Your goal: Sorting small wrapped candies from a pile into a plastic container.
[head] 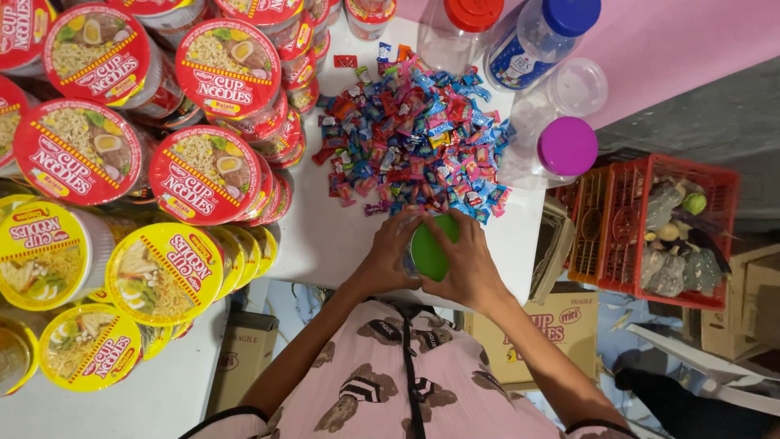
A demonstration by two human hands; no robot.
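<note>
Left of the green lid (433, 248) stand stacked red and yellow noodle cups (166, 272). Our left hand (390, 256) curls against the lid's left side; our right hand (470, 264) wraps its right, fingers pressed over the top. The lid sits at the white table's (313, 244) near edge, just below the candy heap (414, 134). Its jar seems upright, long axis toward us, lid up. We judge a slip could tip it off the edge, or scatter candies.

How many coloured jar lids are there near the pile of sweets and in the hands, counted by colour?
Red lid: 1
Blue lid: 1
Purple lid: 1
Green lid, gripped between left hand and right hand: 1
Total: 4
</note>
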